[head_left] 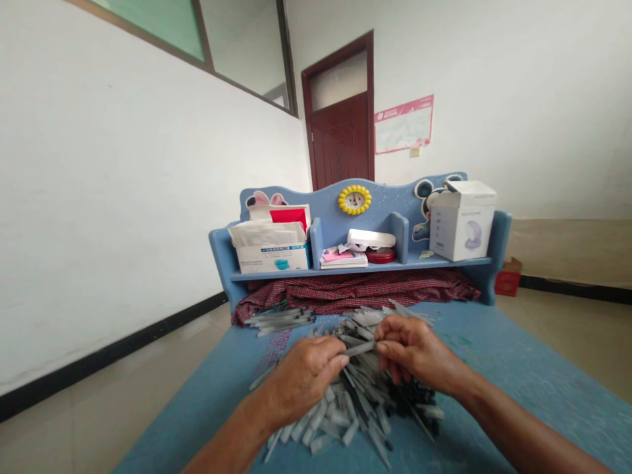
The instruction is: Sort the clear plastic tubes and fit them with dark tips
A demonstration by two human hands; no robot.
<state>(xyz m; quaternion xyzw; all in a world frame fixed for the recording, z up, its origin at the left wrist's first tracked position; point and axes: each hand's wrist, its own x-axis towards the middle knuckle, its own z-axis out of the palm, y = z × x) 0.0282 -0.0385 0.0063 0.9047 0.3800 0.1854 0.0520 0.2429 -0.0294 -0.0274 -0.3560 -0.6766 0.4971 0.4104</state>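
Note:
My left hand (305, 376) and my right hand (413, 349) meet above a heap of clear and black pen parts (363, 408) on the blue desk (513, 388). Both hands pinch the ends of one thin clear pen tube (359, 349) held level between them. The fingers of each hand are curled closed around it. A tidy bundle of similar tubes (281, 319) lies to the left, beyond my left hand.
A red checked cloth (355, 289) lies at the desk's back under a blue shelf (360, 266) with a mask box (271, 257), books, a red tin (380, 255), a yellow clock (354, 199) and a white carton (461, 224). A brown door (342, 135) stands behind.

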